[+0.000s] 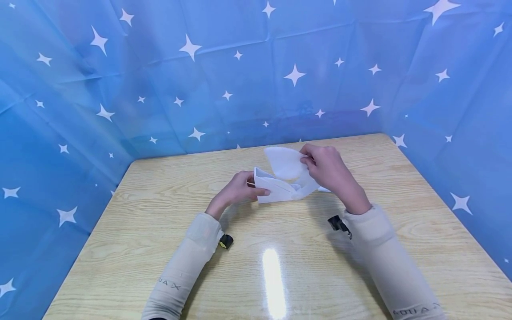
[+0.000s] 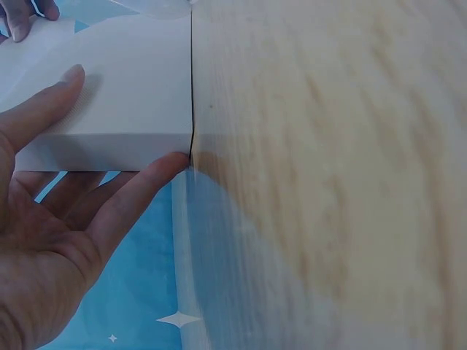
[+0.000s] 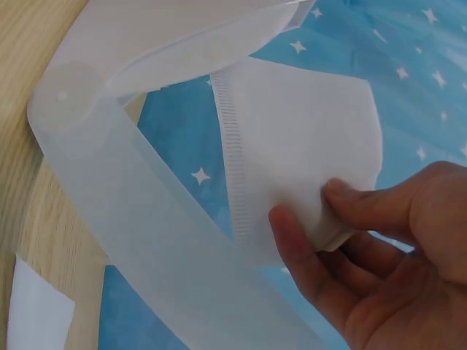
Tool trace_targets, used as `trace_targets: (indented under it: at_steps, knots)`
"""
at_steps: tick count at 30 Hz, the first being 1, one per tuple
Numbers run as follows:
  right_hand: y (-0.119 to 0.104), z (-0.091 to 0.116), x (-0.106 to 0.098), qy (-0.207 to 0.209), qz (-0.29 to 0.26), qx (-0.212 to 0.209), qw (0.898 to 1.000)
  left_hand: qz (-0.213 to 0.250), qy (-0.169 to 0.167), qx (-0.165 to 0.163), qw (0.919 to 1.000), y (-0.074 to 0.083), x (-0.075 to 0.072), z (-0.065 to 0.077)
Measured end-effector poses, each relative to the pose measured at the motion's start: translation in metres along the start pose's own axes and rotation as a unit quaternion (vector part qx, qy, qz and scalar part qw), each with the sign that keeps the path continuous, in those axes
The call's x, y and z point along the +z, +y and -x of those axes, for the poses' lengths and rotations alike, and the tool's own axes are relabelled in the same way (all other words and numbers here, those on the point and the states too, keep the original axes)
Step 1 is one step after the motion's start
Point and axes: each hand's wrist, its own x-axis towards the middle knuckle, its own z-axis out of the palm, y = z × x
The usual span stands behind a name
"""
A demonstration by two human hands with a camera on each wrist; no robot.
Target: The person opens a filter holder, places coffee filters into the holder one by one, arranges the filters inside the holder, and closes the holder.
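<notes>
My left hand (image 1: 239, 188) grips a white, shallow box (image 1: 275, 190) by its left end, thumb on one face and fingers on the other. The box is held above the table. From its right end a pale, translucent swing-out cover (image 3: 168, 211) stands out at an angle, joined at a round pivot (image 3: 64, 95). A white paper coffee filter (image 3: 299, 131) with a crimped side seam is pinched between the thumb and fingers of my right hand (image 1: 326, 165). The filter is up above the box, apart from its opening as far as the head view shows.
On the wooden table (image 1: 160, 249), partly hidden behind the right hand, lies another white piece (image 3: 40, 310). A blue curtain with white stars (image 1: 240, 75) hangs behind the table and along its sides. Black wrist straps (image 1: 226, 241) stick out below both sleeves.
</notes>
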Motion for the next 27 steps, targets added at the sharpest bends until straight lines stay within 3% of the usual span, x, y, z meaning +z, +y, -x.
trace_targets:
  at_steps: [11,27]
  knots:
    - [-0.006,0.001,0.008,-0.028,-0.004,-0.029,0.999,-0.002,-0.001,0.005,1.0,0.0,0.0,0.001]
    - [-0.004,0.001,0.017,-0.079,-0.029,-0.022,0.996,-0.002,0.0,0.008,1.0,-0.001,0.0,0.0]
